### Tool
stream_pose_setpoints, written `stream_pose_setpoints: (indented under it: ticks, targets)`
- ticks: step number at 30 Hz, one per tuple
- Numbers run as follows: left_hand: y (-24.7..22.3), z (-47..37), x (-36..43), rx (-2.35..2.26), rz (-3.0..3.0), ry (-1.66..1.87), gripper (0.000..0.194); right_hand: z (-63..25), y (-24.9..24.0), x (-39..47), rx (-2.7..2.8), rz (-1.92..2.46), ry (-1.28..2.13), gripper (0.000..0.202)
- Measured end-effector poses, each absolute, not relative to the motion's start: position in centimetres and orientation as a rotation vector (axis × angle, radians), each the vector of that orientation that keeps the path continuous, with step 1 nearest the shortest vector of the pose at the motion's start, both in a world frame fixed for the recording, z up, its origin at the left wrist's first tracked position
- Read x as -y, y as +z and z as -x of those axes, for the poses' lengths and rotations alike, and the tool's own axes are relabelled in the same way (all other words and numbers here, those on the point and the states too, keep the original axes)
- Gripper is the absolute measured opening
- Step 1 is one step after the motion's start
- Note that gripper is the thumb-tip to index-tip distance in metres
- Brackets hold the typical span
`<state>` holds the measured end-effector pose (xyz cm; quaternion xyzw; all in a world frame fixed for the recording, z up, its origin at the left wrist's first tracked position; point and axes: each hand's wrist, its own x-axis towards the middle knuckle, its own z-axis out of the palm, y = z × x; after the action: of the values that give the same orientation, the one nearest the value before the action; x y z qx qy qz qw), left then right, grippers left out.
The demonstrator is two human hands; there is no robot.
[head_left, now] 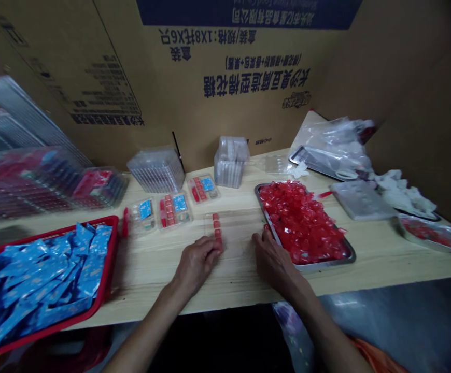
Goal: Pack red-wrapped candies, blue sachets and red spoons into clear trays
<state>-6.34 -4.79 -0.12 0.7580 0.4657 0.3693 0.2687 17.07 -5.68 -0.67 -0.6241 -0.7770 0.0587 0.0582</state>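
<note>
My left hand (196, 261) pinches the near end of a row of red squares (216, 225) in a clear plastic tray (233, 233) | my right hand (274, 260), grip I cannot tell, at the left edge of a metal tray (326, 265) heaped with red-wrapped pieces (305, 223)

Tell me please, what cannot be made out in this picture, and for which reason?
Head view:
Left hand: its fingers hide whether more red pieces lie under them.
Right hand: its back hides whether the palm holds anything.
Red basket: its left end is cut off by the picture's edge.
Stacked packs at far left: blur hides their details.
</note>
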Motion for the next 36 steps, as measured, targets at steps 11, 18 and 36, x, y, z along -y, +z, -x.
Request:
stream_pose_setpoints:
  ticks: [11,18,36]
  targets:
    - [-3.1,5.8,5.1,-1.274,-2.239,1.007,0.027,-22.9,2.3,2.0,1.85,2.006,-0.174,0.022]
    - [-3.0,5.0,6.2,-1.307,-2.37,1.022,0.028,-18.0,0.0,2.1,2.009,1.533,0.135,0.027]
    - [2.3,10.6,15.2,-1.356,-2.525,1.198,0.043,-13.3,-0.1,4.4,2.472,0.679,0.741,0.074]
